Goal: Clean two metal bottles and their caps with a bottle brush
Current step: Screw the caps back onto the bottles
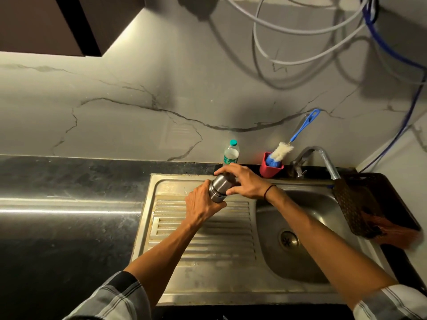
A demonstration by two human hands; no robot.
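A metal bottle [219, 189] stands over the back of the sink's ribbed draining board [203, 229]. My left hand [202, 204] grips its lower body from the left. My right hand [242, 180] curls over its top, fingers round the cap, which is mostly hidden. A bottle brush [280, 151] with white bristles and a blue handle stands head-down in a red holder [268, 169] behind the sink. No second metal bottle is in view.
A clear plastic water bottle [231, 152] with a teal cap stands at the wall. The steel tap [323, 158] arches over the basin [300, 218]. A dark woven basket [355, 209] leans at the basin's right rim. Dark countertop [69, 204] stretches left.
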